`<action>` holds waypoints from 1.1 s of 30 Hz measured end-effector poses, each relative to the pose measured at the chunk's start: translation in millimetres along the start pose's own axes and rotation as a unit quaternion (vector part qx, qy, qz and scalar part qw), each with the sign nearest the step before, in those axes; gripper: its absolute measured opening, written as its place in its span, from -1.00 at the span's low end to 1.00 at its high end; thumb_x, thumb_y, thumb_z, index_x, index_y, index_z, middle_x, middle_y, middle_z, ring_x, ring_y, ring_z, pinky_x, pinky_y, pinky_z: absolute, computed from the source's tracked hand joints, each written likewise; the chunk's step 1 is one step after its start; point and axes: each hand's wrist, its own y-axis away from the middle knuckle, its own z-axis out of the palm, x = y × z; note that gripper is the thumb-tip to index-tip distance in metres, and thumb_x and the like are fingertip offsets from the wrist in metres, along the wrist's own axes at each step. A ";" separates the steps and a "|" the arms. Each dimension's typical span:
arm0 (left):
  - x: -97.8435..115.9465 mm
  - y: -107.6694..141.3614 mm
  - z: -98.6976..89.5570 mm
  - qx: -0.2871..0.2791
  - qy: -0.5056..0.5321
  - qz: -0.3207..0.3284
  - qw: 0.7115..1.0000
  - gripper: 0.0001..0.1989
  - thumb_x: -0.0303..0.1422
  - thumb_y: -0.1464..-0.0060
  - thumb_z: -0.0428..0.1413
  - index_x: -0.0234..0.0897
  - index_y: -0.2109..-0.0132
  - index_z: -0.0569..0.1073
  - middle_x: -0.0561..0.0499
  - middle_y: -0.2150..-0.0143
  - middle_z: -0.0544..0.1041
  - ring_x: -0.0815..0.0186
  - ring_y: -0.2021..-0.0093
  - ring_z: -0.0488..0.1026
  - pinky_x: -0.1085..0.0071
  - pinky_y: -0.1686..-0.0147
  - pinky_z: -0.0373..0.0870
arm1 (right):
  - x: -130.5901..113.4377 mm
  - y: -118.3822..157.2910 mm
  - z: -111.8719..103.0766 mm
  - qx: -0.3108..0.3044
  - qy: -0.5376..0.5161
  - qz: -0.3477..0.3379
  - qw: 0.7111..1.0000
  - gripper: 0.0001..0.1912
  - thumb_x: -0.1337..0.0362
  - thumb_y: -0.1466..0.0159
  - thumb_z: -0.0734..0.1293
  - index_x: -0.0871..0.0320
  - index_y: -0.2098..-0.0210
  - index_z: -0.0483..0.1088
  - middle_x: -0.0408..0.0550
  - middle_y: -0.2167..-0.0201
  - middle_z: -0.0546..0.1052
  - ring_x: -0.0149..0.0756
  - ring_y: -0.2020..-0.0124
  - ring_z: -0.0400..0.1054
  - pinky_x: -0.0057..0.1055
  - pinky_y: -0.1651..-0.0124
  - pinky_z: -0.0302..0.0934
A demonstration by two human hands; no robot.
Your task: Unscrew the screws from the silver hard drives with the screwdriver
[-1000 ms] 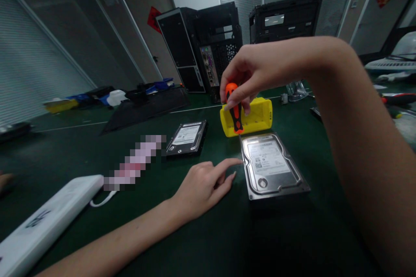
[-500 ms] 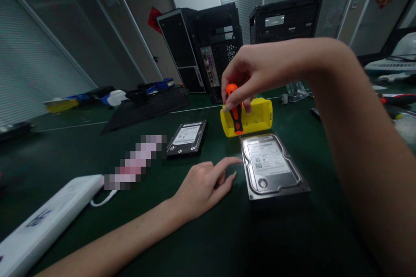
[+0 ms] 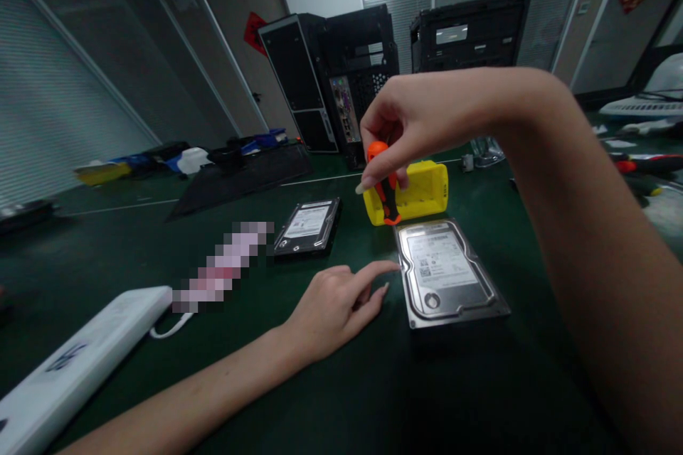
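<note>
A silver hard drive (image 3: pixel 445 270) with a white label lies flat on the dark green table. My right hand (image 3: pixel 398 131) is bent down from the wrist, its thumb and fingers closed around the orange and black handle of a screwdriver (image 3: pixel 389 202). The handle stands nearly upright over the drive's far left corner; the tip is too fine to make out. My left hand (image 3: pixel 339 306) rests on the table with index finger and thumb apart and the other fingers curled. Its index fingertip touches the drive's left edge, or nearly so.
Behind the drive stands a yellow plastic bin (image 3: pixel 430 188). A second hard drive (image 3: pixel 308 227) lies to the left, near a white power strip (image 3: pixel 90 355). Black computer cases (image 3: pixel 296 78) stand at the back. Red-handled tools (image 3: pixel 648 163) lie at the right, a black mat (image 3: pixel 240 178) at the back left.
My right hand has shifted slightly left and down, its thumb moved across the screwdriver handle, which leans a little more. My left hand and the hard drive look almost unmoved.
</note>
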 end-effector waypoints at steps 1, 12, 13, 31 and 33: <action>-0.1 0.0 0.2 0.000 0.000 0.001 1.000 -0.66 -0.34 -0.20 -0.08 -0.11 -0.12 0.22 0.16 0.56 0.30 0.41 0.54 0.28 0.49 0.48 0.20 | -0.3 0.2 0.1 0.001 0.003 0.003 1.000 -0.59 -0.02 0.00 0.36 0.22 0.38 0.43 -0.08 0.50 0.44 -0.43 0.46 0.30 -0.51 0.48 0.04; -0.3 -1.3 -0.6 0.001 -0.005 0.014 1.000 -0.64 -0.35 -0.20 -0.08 -0.13 -0.15 0.19 0.15 0.55 0.33 0.41 0.52 0.30 0.50 0.47 0.20 | 3.9 -4.5 4.8 0.049 0.045 -0.001 0.998 -0.57 -0.04 -0.01 0.34 0.27 0.44 0.41 -0.11 0.56 0.40 -0.49 0.49 0.26 -0.53 0.47 -0.03; 0.0 -1.6 -0.8 -0.002 -0.009 0.017 1.000 -0.64 -0.35 -0.20 -0.08 -0.11 -0.14 0.20 0.14 0.54 0.34 0.41 0.51 0.31 0.50 0.47 0.20 | 4.5 -4.4 6.3 0.061 0.047 -0.010 0.997 -0.57 -0.04 -0.02 0.33 0.27 0.44 0.40 -0.11 0.56 0.39 -0.49 0.49 0.25 -0.53 0.47 -0.04; -6.5 2.7 4.9 0.009 0.020 -0.006 1.000 -0.67 -0.35 -0.20 -0.07 -0.12 -0.11 0.19 0.17 0.56 0.26 0.41 0.53 0.27 0.48 0.47 0.17 | 5.9 2.1 -1.3 0.035 0.032 0.011 0.999 -0.54 -0.08 0.01 0.34 0.23 0.40 0.45 -0.07 0.52 0.42 -0.44 0.49 0.26 -0.51 0.47 0.02; -6.2 2.5 4.0 0.008 0.020 -0.005 1.000 -0.67 -0.35 -0.19 -0.07 -0.13 -0.11 0.20 0.17 0.56 0.26 0.42 0.53 0.27 0.49 0.47 0.16 | 5.0 2.2 -1.8 0.031 0.031 0.017 0.999 -0.55 -0.07 0.01 0.34 0.23 0.40 0.45 -0.06 0.51 0.43 -0.44 0.49 0.26 -0.51 0.48 0.02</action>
